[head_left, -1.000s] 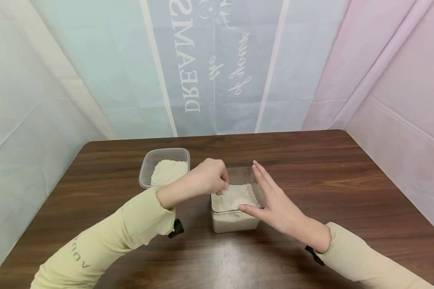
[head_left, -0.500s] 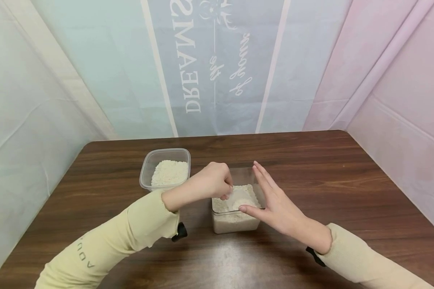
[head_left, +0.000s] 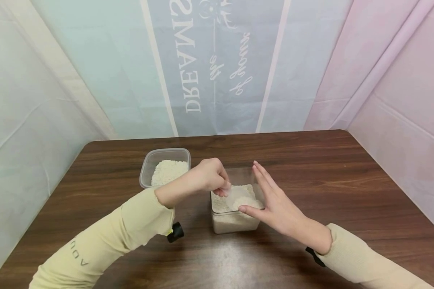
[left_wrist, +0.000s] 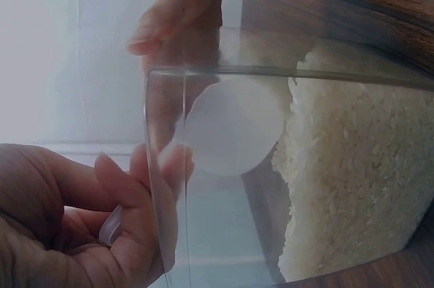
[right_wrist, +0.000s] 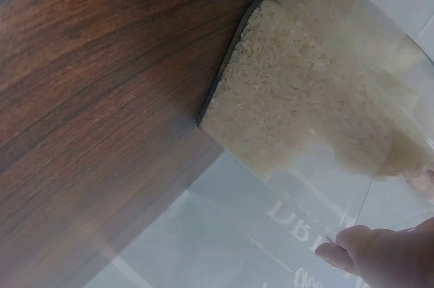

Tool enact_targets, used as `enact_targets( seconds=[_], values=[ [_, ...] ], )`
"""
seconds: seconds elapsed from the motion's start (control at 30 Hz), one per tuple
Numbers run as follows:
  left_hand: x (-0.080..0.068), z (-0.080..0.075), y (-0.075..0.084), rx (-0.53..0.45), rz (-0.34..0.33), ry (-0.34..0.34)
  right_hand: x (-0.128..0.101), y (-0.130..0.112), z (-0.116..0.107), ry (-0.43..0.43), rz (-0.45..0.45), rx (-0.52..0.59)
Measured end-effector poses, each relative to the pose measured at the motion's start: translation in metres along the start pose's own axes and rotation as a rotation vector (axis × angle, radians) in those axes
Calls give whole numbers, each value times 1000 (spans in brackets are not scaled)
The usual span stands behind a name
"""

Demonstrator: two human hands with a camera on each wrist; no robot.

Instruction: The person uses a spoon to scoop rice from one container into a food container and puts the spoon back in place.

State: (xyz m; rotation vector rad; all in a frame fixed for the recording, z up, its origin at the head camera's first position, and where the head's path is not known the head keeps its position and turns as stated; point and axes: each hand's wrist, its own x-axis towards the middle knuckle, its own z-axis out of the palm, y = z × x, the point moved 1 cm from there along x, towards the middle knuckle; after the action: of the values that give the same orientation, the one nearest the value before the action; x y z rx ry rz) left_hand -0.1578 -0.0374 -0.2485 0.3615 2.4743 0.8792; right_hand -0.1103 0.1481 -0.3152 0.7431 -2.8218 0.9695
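Head view with both wrist views: taking the square tub of rice [head_left: 235,208] as my landmark, it stands on the brown table [head_left: 311,176] near the middle, and everything else is placed from it. My left hand [head_left: 207,178] hangs over the tub's left rim with its fingers curled, pinching the handle of a clear plastic scoop [head_left: 240,198]. The scoop's bowl lies inside the tub, just right of the grip; its long axis runs from the fingers at the left rim rightward and slightly toward me, so the bowl points at the tub's right wall. In the head view the bowl carries a small mound of rice [head_left: 246,202] and sits at about rim level; whether it touches the rice bed below I cannot tell. In the left wrist view the round bowl [left_wrist: 234,125] shows through the clear wall, beside the banked rice. My right hand [head_left: 275,204] rests on the tub's right side with fingers straight and together, thumb [head_left: 251,210] laid along the near right corner; it steadies, grasping nothing. The left hand is therefore the one that governs the scoop. A second tub [head_left: 164,166], also holding rice, stands left of and behind the landmark, apart from it.
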Motion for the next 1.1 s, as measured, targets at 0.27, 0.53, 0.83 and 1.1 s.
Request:
enact_targets(
  seconds=[0.27, 0.53, 0.83, 1.1],
  values=[
    [-3, -3, -6, -116, -19, -6, 0, 0, 1, -3, 3, 1],
    [-6, -6, -14, -267, 16, -22, 0, 0, 1, 0, 2, -9],
    [-10, -7, -23, -410, 22, -44, -1, 1, 0, 3, -5, -13],
    [-15, -6, -31, -526, 30, -48, -1, 0, 0, 0, -6, -12]
  ],
)
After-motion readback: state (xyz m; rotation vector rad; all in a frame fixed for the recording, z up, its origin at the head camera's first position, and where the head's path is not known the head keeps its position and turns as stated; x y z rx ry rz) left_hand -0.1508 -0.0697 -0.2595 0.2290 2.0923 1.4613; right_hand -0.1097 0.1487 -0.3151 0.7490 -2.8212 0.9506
